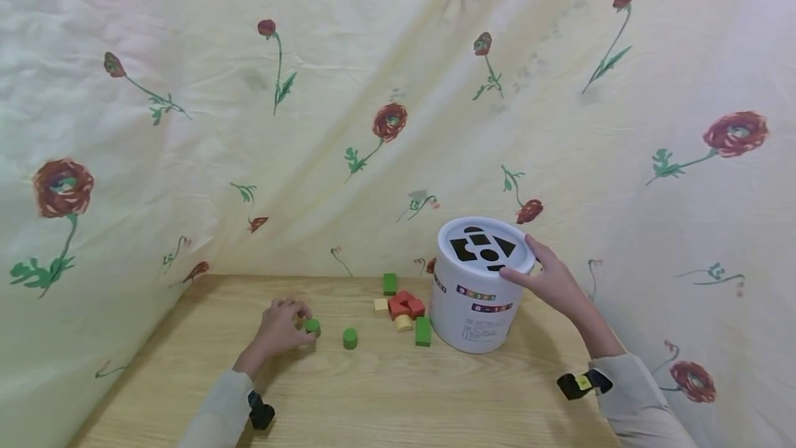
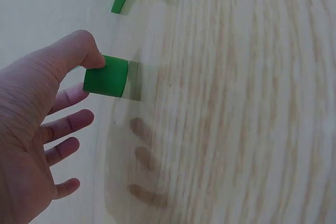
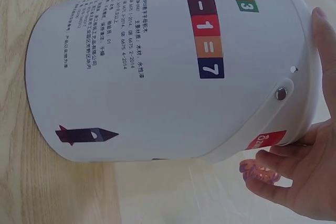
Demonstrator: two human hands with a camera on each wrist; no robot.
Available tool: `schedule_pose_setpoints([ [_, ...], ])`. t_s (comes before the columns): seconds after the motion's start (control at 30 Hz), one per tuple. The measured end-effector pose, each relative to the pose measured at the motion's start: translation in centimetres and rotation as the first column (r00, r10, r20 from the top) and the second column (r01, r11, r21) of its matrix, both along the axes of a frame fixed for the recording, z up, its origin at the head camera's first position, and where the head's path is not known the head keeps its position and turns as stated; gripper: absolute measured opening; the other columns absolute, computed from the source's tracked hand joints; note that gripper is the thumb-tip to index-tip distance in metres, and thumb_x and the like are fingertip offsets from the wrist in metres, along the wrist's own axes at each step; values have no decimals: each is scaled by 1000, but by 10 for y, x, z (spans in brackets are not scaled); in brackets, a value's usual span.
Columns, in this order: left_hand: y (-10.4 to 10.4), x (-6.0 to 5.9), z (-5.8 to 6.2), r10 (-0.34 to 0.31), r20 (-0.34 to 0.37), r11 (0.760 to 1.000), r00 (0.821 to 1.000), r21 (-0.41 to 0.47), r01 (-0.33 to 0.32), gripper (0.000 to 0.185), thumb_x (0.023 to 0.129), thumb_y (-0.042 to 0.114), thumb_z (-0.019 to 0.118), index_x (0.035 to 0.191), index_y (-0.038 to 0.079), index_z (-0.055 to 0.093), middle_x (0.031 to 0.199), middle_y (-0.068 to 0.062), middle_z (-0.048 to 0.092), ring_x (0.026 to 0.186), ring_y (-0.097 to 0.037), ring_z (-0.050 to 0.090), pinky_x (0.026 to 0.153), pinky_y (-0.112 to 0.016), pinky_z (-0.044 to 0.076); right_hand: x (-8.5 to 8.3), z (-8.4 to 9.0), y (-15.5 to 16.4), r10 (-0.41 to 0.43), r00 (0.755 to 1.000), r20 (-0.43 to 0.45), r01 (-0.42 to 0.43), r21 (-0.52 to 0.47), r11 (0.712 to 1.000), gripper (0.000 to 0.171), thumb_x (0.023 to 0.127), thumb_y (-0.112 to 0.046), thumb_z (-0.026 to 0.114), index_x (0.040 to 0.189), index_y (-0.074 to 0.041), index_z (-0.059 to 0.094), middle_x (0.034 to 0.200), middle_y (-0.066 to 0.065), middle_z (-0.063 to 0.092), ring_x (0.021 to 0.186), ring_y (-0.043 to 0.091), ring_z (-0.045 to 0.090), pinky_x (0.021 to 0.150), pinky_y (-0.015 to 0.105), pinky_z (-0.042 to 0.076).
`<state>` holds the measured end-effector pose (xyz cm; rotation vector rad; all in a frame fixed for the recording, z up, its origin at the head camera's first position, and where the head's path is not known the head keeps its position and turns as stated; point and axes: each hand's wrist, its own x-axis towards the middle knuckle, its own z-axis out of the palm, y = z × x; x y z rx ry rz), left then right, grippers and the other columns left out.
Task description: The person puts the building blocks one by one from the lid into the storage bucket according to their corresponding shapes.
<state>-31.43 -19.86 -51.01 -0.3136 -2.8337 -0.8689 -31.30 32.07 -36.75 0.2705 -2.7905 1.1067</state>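
Note:
My left hand [image 1: 284, 327] pinches a green cylinder block [image 2: 106, 76] between thumb and forefinger, close to the tabletop. The other left fingers are spread loosely in the left wrist view. A second green cylinder block [image 1: 350, 339] stands just right of that hand. At the right, a white bucket [image 1: 475, 313] stands upright, its lid [image 1: 460, 232] cut with several shaped holes. My right hand [image 1: 552, 282] grips the lid's rim, thumb on top near the front and fingers at the far right side. In the right wrist view the bucket's handle [image 3: 262, 114] hangs along its side.
Left of the bucket lies a cluster of red blocks [image 1: 405, 305]. Around them are a green block [image 1: 423, 331], another green block [image 1: 390, 284], a pale square block [image 1: 381, 307] and a pale round block [image 1: 403, 323]. A flowered cloth [image 1: 336, 157] hangs behind the wooden table [image 1: 361, 406].

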Motion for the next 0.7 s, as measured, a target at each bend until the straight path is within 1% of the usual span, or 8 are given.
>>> schedule_pose_setpoints([
  [0.1,-1,0,-2,0,2,1000,1000,-3,0,27,74,26,86,91,18,66,102,-4,61,108,-31,46,100,-63,34,0,1,2,8,1000,-7,-8,18,1000,112,88,-58,72,163,-4,8,166,29,19,151,54,18,111,76,23],
  [0.27,-3,-2,-7,1,-16,1000,1000,-7,-1,25,76,27,85,89,20,66,98,-1,60,106,-29,46,97,-61,36,-1,4,10,35,999,-15,-34,98,995,110,88,-56,73,163,-3,11,165,30,19,149,56,20,111,76,24],
  [0.37,-2,-3,-8,-4,-28,1000,1000,4,5,24,76,27,85,89,20,67,96,1,61,103,-27,46,94,-59,37,-2,6,14,52,999,-5,-51,128,990,110,88,-55,73,163,-3,13,165,31,19,149,57,20,110,76,24],
  [0.57,0,-3,-9,-7,-26,999,1000,53,9,25,75,24,85,90,16,68,95,2,62,100,-24,46,93,-56,36,-3,9,16,54,998,6,-55,130,990,111,87,-56,75,162,-1,13,165,30,19,149,57,18,112,75,23],
  [0.7,2,-2,-7,-3,-41,997,999,71,6,23,76,23,85,89,17,66,95,3,62,100,-24,48,94,-55,36,-4,9,15,54,998,11,-55,124,991,111,87,-56,74,162,-2,13,166,30,19,150,56,18,112,75,24],
])
